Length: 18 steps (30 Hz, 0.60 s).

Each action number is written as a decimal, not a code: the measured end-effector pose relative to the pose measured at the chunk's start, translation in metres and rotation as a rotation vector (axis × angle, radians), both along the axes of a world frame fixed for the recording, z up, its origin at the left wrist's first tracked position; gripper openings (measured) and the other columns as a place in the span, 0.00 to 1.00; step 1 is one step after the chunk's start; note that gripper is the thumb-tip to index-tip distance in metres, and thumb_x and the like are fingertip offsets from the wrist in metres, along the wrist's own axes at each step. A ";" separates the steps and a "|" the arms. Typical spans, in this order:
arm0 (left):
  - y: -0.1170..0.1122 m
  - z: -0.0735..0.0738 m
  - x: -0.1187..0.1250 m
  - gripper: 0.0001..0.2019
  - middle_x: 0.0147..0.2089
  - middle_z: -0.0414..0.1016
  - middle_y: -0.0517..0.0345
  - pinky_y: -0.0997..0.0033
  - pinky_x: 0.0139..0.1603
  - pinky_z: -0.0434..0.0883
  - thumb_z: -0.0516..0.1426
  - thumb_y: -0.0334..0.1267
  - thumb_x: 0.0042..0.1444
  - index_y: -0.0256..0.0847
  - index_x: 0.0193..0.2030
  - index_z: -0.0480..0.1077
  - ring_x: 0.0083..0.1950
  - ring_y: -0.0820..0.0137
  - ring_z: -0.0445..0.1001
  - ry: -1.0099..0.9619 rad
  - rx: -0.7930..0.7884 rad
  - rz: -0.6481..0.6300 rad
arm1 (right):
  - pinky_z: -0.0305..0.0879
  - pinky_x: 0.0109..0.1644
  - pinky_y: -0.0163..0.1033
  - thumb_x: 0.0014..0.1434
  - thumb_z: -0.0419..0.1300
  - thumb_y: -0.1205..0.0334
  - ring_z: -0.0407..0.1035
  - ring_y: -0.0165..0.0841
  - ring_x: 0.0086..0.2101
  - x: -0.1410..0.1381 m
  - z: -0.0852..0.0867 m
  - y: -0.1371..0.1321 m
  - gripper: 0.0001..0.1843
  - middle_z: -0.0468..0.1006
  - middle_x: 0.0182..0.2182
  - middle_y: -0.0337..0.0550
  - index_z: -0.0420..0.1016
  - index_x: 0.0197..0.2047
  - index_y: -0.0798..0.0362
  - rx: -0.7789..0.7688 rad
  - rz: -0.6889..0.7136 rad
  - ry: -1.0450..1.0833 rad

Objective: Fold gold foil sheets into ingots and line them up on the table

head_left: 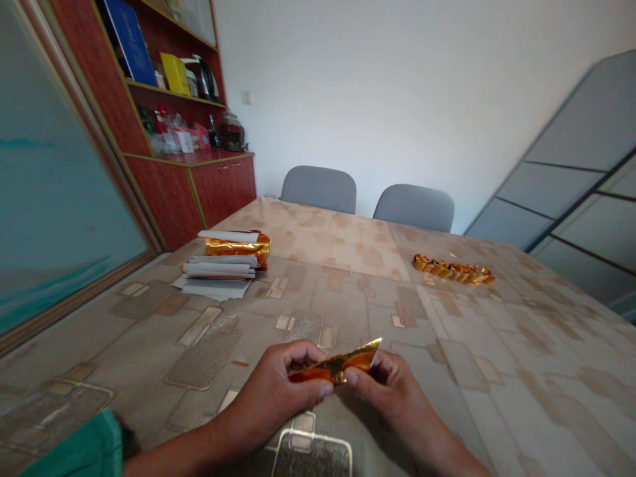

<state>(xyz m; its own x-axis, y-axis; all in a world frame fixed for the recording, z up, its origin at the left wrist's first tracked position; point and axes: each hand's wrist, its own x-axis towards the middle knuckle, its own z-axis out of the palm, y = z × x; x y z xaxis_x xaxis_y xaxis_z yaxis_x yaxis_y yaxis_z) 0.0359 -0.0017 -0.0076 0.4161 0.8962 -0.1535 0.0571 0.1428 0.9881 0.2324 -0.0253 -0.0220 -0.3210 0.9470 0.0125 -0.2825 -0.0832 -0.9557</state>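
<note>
Both hands meet just above the near edge of the table [447, 371]. My left hand [278, 394] pinches the left end of a folded strip of gold foil paper [342, 363]. My right hand [392, 391] grips the same strip from the right, thumb on its lower edge. The strip's pointed right tip sticks up above my right fingers. A stack of gold and white foil sheets [228, 262] lies at the table's left. A row of small folded gold pieces [452, 269] sits at the far right.
Two grey chairs [318, 187] [415, 207] stand at the table's far side. A red-brown cabinet [199, 179] with bottles and books on its shelves fills the left corner. Glass panels [576, 199] lean at the right. The table wears a patterned beige cover.
</note>
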 end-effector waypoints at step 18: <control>0.000 0.001 -0.001 0.11 0.23 0.67 0.66 0.76 0.26 0.58 0.66 0.37 0.44 0.38 0.29 0.67 0.25 0.76 0.63 -0.070 -0.107 -0.107 | 0.64 0.36 0.34 0.51 0.75 0.50 0.69 0.30 0.30 0.005 0.008 0.001 0.16 0.78 0.29 0.38 0.81 0.35 0.52 -0.093 -0.026 -0.064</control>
<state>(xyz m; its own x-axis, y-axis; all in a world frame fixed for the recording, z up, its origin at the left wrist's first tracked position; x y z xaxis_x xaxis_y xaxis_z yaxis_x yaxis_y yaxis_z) 0.0354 -0.0015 -0.0068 0.5211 0.8265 -0.2131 0.0090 0.2443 0.9697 0.2378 -0.0244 -0.0142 -0.2934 0.9512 -0.0958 -0.2248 -0.1661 -0.9601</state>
